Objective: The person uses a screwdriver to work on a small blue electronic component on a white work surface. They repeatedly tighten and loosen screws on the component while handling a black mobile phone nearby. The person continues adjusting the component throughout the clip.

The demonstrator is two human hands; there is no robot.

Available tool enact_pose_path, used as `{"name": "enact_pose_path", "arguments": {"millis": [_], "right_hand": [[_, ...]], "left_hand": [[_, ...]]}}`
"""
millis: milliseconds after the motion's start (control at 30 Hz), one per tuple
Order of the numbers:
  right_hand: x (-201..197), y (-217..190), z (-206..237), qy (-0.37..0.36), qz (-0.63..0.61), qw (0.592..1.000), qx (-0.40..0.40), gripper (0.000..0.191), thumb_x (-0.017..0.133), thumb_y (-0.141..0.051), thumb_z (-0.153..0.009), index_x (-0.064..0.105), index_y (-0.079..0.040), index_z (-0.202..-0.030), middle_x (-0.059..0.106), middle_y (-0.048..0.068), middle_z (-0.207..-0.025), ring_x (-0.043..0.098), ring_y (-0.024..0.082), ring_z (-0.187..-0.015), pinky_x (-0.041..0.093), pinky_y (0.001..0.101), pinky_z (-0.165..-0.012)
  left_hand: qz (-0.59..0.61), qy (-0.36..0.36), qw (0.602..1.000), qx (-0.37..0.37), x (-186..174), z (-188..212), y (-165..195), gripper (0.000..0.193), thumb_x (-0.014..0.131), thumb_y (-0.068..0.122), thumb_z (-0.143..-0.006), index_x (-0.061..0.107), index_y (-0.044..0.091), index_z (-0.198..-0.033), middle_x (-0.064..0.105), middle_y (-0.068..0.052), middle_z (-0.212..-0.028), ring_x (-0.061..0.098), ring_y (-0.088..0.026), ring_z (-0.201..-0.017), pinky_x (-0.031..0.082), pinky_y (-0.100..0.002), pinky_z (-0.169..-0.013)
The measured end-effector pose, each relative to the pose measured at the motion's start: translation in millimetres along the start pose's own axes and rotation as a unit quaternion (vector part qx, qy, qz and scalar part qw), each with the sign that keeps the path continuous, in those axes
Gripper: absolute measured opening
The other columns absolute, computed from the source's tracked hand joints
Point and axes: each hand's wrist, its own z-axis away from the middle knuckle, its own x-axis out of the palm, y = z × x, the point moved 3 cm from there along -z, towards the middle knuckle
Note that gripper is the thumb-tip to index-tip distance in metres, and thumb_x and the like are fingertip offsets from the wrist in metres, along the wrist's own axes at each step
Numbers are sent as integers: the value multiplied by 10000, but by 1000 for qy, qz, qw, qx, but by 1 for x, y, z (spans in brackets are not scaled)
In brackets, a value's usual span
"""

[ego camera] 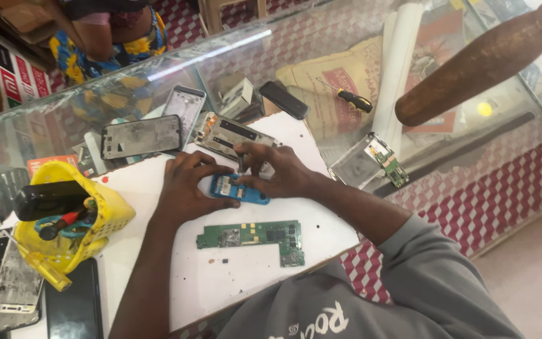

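A small blue circuit board [241,190] lies on the white work board [177,276]. My left hand [186,185] presses down on its left end with fingers curled. My right hand [277,171] rests on its right end and pinches a thin metal tool [241,164] that points down onto the board. A green L-shaped circuit board [255,236] lies just in front of my hands, untouched. An opened phone frame [227,135] sits right behind my hands.
A yellow basket [105,216] with tools stands at the left, phones beside it. Phone screens [140,135] and frames lie on the glass counter behind. A screwdriver [349,95] and another opened phone [371,162] lie to the right. A person sits beyond the counter.
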Motion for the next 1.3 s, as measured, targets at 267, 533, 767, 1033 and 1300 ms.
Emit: {"name": "enact_pose_path", "arguments": {"millis": [267, 533, 767, 1033, 1300], "right_hand": [[4, 9, -3, -19, 20, 999, 30, 765, 874, -106, -895, 424, -189, -1508, 743, 59, -1024, 765, 185, -865, 642, 320, -757], [14, 15, 2, -26, 24, 999, 29, 746, 873, -106, -876, 445, -166, -1485, 745, 66, -1015, 770, 201, -893, 643, 336, -775], [25, 36, 5, 0, 37, 999, -20, 836, 886, -16, -877, 349, -92, -1513, 751, 109, -943, 786, 213, -862, 637, 334, -742], [13, 17, -3, 10, 42, 997, -70, 784, 842, 35, -926, 299, -106, -1474, 761, 140, -952, 799, 244, -895, 637, 344, -768], [20, 37, 3, 24, 72, 997, -31, 720, 871, -8, -882, 408, -82, -1428, 751, 138, -1008, 788, 249, -900, 650, 350, -756]], "left_hand": [[-13, 24, 999, 37, -4, 5, 4, 665, 959, 575, -470, 813, 234, -1021, 626, 2, -1065, 534, -249, -1137, 343, -457, -1010], [-9, 77, 994, 75, 3, 0, 2, 658, 953, 596, -529, 771, 199, -1021, 599, -1, -1036, 557, -232, -1073, 380, -465, -996], [2, 87, 994, 64, 22, 14, -25, 712, 941, 618, -537, 744, 175, -1058, 599, -38, -1079, 562, -246, -1077, 374, -474, -979], [21, 75, 995, 55, 2, 2, -7, 661, 948, 601, -543, 751, 185, -1018, 585, 9, -1005, 564, -201, -1023, 380, -432, -946], [20, 77, 992, 97, 7, 2, -12, 658, 957, 595, -554, 755, 176, -1019, 598, 4, -1008, 568, -222, -1036, 374, -438, -946]]}}
